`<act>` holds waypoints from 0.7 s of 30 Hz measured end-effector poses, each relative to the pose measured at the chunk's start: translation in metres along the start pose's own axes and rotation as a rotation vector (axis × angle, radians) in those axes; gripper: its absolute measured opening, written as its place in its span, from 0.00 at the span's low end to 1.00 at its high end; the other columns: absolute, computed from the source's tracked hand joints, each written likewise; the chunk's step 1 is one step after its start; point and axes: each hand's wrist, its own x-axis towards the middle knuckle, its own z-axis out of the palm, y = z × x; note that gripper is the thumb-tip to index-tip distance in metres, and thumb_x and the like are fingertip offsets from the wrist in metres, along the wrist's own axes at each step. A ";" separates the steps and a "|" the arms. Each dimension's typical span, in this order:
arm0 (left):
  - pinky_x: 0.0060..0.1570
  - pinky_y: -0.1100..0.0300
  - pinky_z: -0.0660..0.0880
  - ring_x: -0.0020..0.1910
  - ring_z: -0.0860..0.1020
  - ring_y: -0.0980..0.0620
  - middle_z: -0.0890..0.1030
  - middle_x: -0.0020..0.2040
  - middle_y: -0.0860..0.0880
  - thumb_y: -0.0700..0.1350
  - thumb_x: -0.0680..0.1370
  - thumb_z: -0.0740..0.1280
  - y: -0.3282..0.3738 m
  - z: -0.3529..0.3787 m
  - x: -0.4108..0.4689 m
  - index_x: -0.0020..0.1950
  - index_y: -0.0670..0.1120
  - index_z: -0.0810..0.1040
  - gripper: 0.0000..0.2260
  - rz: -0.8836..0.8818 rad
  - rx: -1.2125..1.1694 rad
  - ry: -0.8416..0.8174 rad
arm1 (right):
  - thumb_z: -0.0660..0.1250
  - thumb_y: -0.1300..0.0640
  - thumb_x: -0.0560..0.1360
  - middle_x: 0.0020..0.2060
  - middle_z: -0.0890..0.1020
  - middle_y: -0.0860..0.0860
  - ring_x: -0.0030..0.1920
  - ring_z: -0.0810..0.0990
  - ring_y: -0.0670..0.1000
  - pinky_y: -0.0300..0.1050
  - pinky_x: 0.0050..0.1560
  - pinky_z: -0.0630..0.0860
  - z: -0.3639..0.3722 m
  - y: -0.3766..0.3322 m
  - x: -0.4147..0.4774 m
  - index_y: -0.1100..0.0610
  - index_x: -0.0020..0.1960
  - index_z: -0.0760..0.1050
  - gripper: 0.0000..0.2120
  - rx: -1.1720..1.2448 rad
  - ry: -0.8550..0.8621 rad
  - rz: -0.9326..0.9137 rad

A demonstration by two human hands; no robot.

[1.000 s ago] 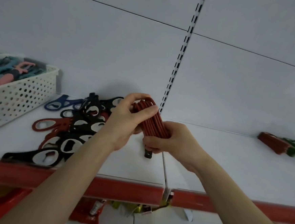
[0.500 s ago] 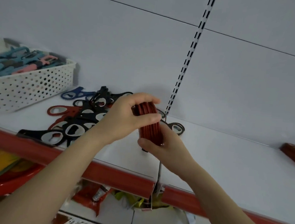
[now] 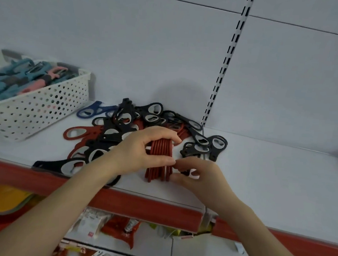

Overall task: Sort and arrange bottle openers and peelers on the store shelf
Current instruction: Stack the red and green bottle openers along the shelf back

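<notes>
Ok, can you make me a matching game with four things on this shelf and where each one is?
Things:
1. bundle of red flat bottle openers
2. white perforated plastic basket
3. blue flat bottle opener
4. black flat bottle opener

Places:
A. far left, full of peelers
B. held in the left hand grip
C. lying flat at the shelf front edge
D. lying just right of the basket

Pairs: 1-B, 2-A, 3-D, 4-C.
</notes>
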 end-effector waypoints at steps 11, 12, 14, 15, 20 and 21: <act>0.46 0.54 0.80 0.49 0.81 0.43 0.80 0.49 0.40 0.46 0.62 0.74 0.003 -0.013 0.010 0.48 0.52 0.80 0.15 -0.112 -0.495 0.198 | 0.73 0.57 0.68 0.39 0.83 0.47 0.38 0.81 0.41 0.34 0.41 0.76 0.003 -0.026 0.007 0.55 0.45 0.75 0.09 0.370 0.078 0.114; 0.45 0.52 0.80 0.49 0.81 0.42 0.80 0.49 0.39 0.46 0.62 0.73 0.005 -0.015 0.012 0.48 0.51 0.81 0.15 -0.134 -0.572 0.215 | 0.72 0.59 0.69 0.38 0.83 0.49 0.37 0.82 0.43 0.36 0.39 0.78 0.002 -0.031 0.009 0.56 0.45 0.74 0.08 0.451 0.098 0.129; 0.46 0.48 0.80 0.48 0.82 0.42 0.81 0.46 0.42 0.46 0.61 0.73 0.008 -0.018 0.017 0.49 0.50 0.80 0.17 -0.179 -0.666 0.239 | 0.71 0.60 0.70 0.36 0.84 0.50 0.38 0.83 0.48 0.44 0.44 0.80 0.002 -0.039 0.013 0.57 0.45 0.74 0.07 0.530 0.144 0.151; 0.47 0.47 0.80 0.47 0.82 0.44 0.82 0.44 0.44 0.47 0.60 0.72 0.010 -0.019 0.020 0.48 0.49 0.80 0.17 -0.194 -0.704 0.246 | 0.71 0.59 0.70 0.36 0.84 0.50 0.39 0.83 0.50 0.47 0.45 0.80 0.001 -0.041 0.014 0.56 0.45 0.74 0.07 0.538 0.166 0.156; 0.45 0.50 0.81 0.47 0.82 0.44 0.79 0.47 0.43 0.46 0.62 0.72 0.013 -0.023 0.032 0.46 0.48 0.80 0.14 -0.175 -0.756 0.278 | 0.71 0.54 0.68 0.40 0.84 0.55 0.38 0.84 0.52 0.43 0.42 0.81 0.001 -0.052 0.019 0.57 0.47 0.72 0.12 0.606 0.211 0.122; 0.45 0.50 0.81 0.47 0.82 0.44 0.79 0.47 0.43 0.46 0.62 0.72 0.012 -0.023 0.035 0.46 0.48 0.80 0.14 -0.164 -0.746 0.289 | 0.71 0.51 0.64 0.43 0.83 0.55 0.39 0.84 0.52 0.45 0.44 0.81 0.001 -0.054 0.020 0.56 0.48 0.71 0.17 0.612 0.214 0.125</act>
